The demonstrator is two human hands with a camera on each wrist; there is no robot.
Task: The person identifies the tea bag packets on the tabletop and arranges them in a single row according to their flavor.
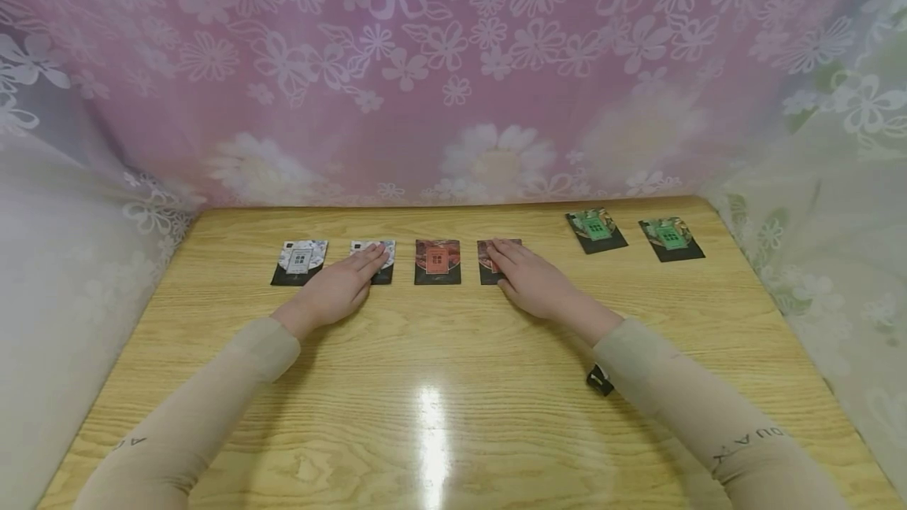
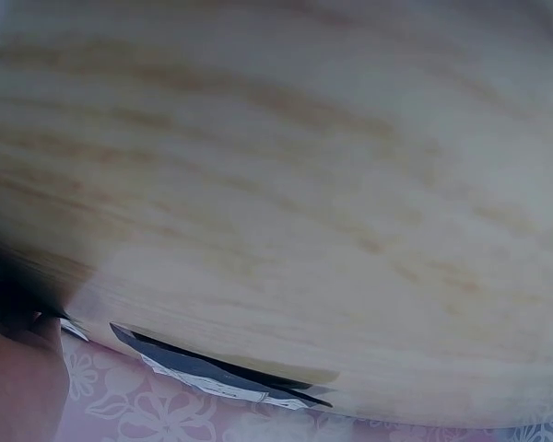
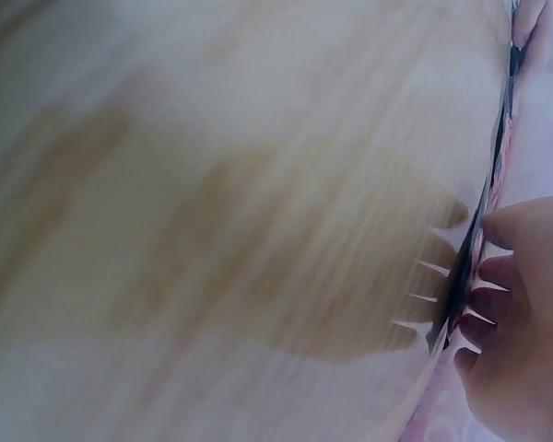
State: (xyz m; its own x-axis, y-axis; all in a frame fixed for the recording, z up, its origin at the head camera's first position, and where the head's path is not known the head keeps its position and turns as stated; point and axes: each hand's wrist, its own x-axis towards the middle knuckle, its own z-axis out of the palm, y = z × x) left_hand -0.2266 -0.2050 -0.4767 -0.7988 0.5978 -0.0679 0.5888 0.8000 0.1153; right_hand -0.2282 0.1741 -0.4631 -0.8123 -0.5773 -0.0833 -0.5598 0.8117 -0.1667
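Observation:
Over the right-hand white-and-black packet [image 1: 385, 274] lies my left hand [image 1: 338, 290], its fingers extended across the top. A matching white-and-black packet [image 1: 299, 262] lies just left of it. My right hand [image 1: 534, 282] rests with straight fingers on a red-and-black packet [image 1: 489, 270], covering much of its label. Between the two hands is another red-and-black packet [image 1: 437, 262], fully visible. In the right wrist view, the fingertips [image 3: 498, 272] touch a dark packet edge. The left wrist view shows only part of the left hand [image 2: 18, 382] at its lower corner.
Two green-and-black packets [image 1: 597, 230] lie tilted at the back right of the wooden table [image 1: 354, 384]. A small black object [image 1: 599, 381] shows partly from under the right sleeve. Flowered curtains [image 1: 453, 101] enclose the back and sides.

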